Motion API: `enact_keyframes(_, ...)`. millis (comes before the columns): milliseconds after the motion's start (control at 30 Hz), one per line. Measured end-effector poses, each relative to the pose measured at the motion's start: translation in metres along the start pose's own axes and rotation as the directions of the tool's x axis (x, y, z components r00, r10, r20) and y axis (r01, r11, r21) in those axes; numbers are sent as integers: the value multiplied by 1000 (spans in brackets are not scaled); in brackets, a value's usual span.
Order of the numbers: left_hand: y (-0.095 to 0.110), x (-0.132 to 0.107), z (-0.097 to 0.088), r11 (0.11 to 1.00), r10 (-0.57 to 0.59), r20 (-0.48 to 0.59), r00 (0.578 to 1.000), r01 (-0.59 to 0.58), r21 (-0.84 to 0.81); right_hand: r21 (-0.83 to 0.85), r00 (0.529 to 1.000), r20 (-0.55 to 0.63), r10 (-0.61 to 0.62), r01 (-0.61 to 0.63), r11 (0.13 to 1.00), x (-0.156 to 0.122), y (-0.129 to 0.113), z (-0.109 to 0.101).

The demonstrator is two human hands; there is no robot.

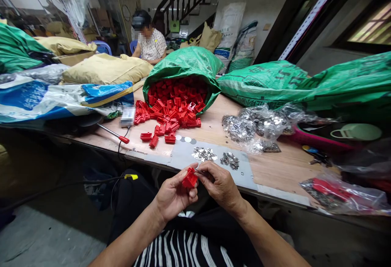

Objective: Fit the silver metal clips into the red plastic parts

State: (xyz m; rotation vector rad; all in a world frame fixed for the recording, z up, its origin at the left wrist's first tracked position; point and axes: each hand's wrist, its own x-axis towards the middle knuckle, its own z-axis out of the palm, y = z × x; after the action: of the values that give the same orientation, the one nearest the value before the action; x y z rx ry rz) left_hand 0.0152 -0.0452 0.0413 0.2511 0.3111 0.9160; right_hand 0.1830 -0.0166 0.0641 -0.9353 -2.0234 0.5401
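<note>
A red part (190, 178) is held just off the near edge of the grey sheet (180, 157) that is laid on the desk (214, 124). It is gripped by the left hand (175, 193), whose thumb and fingers are closed around its left and lower sides. By the right hand (222, 186), a slim grey item (200, 172) seems to be pinched between thumb and forefinger; what it is cannot be made out. The hands are brought close together, with the red part between them.

The relation on which the coming move is judged to turn lies here: the upper right side of the red part is faced by the right fingertips, with the slim grey item pointed leftward at it. The red part is tilted, and its long axis cannot be told for certain. Whether part and item touch cannot be seen.

On the grey sheet, a heap of silvery plates (204, 154) is placed left of a heap of darker metal pieces (229, 160); of the two hands, the right is nearer to the darker heap. Beyond the sheet's left end, loose red parts (165, 114) are spread at the mouth of a green sack (189, 61). Beyond its right end, clear bags (253, 126) of metal pieces are set down.
</note>
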Motion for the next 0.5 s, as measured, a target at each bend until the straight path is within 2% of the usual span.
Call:
enact_keyframes(233,0,0,-2,1000,-8,-13,1000,8,0,83,995,98,14,-22,996,-2,-2,-4)
enact_keyframes(333,0,0,-3,1000,-12,3,1000,12,13,123,985,144,98,-116,986,-1,-2,-10)
enact_keyframes(500,0,0,-2,1000,-13,28,1000,12,20,176,944,127,303,-322,930,-1,6,-14)
